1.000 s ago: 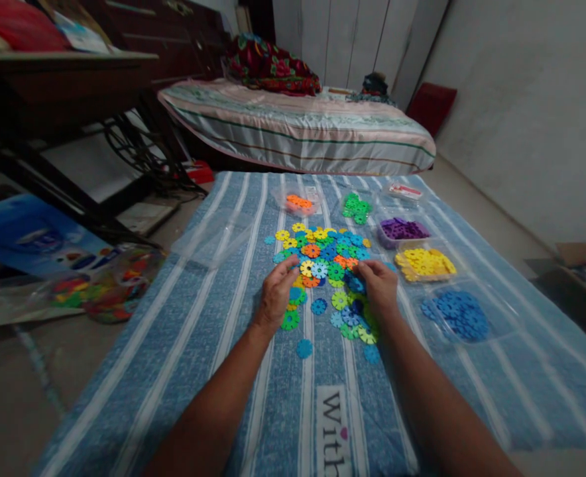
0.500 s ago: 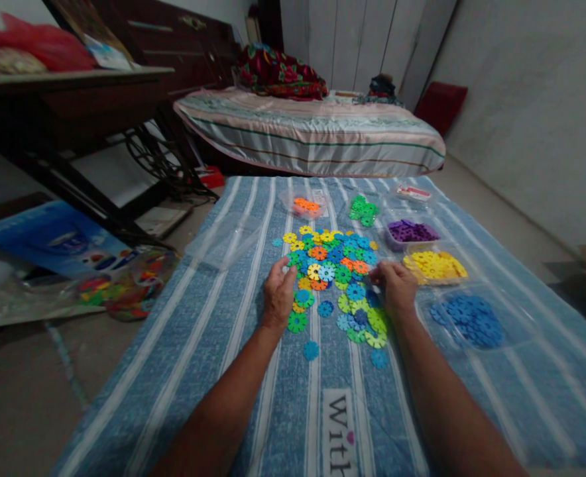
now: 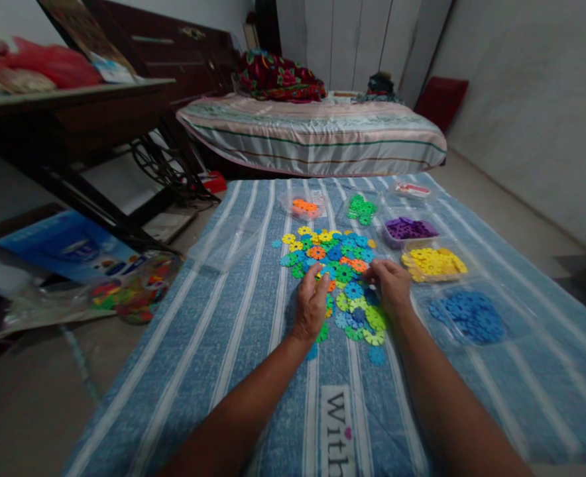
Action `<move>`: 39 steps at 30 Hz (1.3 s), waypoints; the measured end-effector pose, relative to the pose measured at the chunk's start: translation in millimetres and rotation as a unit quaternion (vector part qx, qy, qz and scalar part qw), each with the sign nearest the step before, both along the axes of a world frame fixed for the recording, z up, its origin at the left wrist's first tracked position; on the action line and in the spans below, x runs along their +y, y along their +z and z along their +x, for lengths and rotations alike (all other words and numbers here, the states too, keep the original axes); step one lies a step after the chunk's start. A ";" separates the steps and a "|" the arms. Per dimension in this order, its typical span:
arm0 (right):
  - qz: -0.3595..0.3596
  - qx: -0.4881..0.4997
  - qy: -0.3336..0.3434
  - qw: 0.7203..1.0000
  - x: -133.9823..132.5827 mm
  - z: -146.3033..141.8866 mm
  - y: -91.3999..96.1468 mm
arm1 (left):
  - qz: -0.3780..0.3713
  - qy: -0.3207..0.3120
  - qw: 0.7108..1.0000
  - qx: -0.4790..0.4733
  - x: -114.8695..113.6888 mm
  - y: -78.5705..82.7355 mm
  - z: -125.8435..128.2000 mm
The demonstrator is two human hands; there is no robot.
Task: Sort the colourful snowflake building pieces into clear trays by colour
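Observation:
Loose toothed plastic discs in green, blue, yellow and orange lie in a spread pile [image 3: 345, 272] on the striped cloth. My left hand [image 3: 311, 303] is over the pile's left side, thumb and fingers apart, hiding some discs beneath it. At the pile's right edge, my right hand [image 3: 391, 283] has its fingers curled together by an orange disc [image 3: 358, 265]; what is between the fingertips, if anything, is hidden. Right of that hand stand a tub of yellow discs [image 3: 435, 262] and a tub of blue discs [image 3: 472, 315].
A tub of purple discs [image 3: 411, 229], green discs [image 3: 361, 209] and orange discs [image 3: 304, 207] stand farther back. A clear plastic lid or tray [image 3: 226, 244] lies at left. Beyond the cloth [image 3: 213, 371] is a bed [image 3: 317, 136]; a sewing-machine table [image 3: 99, 99] stands left.
My left hand has moved right, from the pile's left edge to over its discs. My right hand stays almost in place. The view has shifted slightly.

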State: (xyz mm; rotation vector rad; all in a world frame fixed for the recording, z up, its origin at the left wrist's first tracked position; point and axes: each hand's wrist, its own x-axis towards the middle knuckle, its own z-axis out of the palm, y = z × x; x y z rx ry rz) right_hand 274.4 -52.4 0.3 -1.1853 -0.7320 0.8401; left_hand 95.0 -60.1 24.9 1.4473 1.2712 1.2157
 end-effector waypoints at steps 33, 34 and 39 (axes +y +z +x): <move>-0.021 -0.053 0.031 0.998 2.1 -2.8 0.6 | 0.179 -0.086 0.905 0.378 0.6 -29.2 -44.2; -0.024 -0.053 0.030 0.998 2.2 -2.9 0.3 | 0.171 -0.089 0.906 0.377 0.7 -27.7 -43.6; -0.027 -0.062 0.031 0.997 2.3 -4.4 0.9 | 0.133 -0.088 0.924 0.348 1.0 -18.0 -41.9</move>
